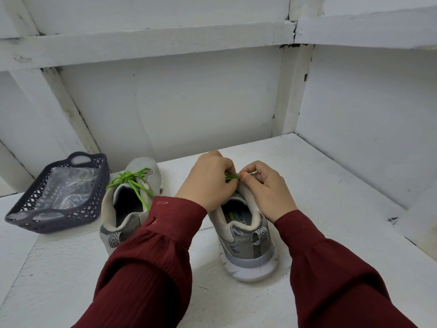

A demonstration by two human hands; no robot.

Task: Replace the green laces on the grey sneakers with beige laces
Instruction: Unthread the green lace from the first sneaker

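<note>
Two grey sneakers stand heel-toward-me on a white surface. The left sneaker [128,209] has its green lace [128,179] tied in a bow, one end trailing over the collar. Over the right sneaker [246,242], my left hand [208,181] and my right hand [267,188] meet at the tongue. Both pinch that shoe's green lace [230,177], only a short piece of which shows between the fingers. The rest of that lace and the shoe's front are hidden behind my hands. No beige laces are visible.
A dark lattice basket [94,204] lined with clear plastic sits at the left, close beside the left sneaker. White walls close in behind and to the right; the white surface [331,185] has a step edge at the far right.
</note>
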